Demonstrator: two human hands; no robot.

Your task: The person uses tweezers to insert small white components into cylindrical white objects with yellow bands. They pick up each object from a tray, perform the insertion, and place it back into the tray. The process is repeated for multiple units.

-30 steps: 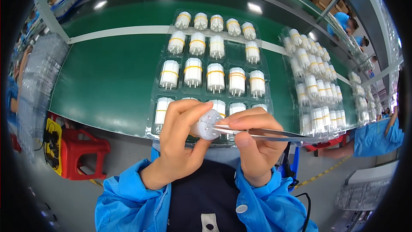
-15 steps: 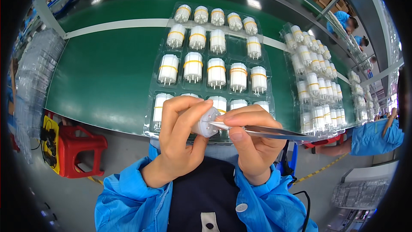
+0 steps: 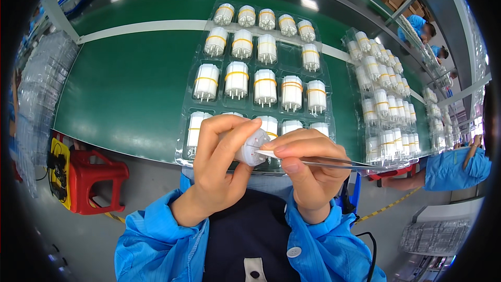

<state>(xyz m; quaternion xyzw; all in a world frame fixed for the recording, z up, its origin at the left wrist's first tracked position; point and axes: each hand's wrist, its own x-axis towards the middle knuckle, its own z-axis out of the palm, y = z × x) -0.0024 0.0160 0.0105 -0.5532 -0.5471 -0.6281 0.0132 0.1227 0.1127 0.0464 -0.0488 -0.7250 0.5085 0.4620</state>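
Note:
My left hand (image 3: 216, 169) is closed around a white cylindrical part (image 3: 254, 147), tilted so that its round end face points right. Small openings seem to mark that face, too fine to make out fully. Between the thumb and fingers of my right hand (image 3: 315, 169) is a pair of metal tweezers (image 3: 339, 164). Their pale pointed tip meets the end face of the part. Just beyond both hands lies a clear plastic tray (image 3: 293, 55) holding rows of white cylinders (image 3: 265, 87) with prongs and yellow bands. One pocket in its second row from the back holds no cylinder.
The trays rest on a green work surface (image 3: 120, 94). Another loaded tray (image 3: 383, 94) stands at the right. Clear trays are stacked (image 3: 44, 83) at the far left, above a red stool (image 3: 99, 183). Other people in blue (image 3: 451, 169) are at the right.
My right hand and the tweezers have shifted slightly right, and the tweezers show more edge-on. The left hand keeps its hold, with the part turned very little.

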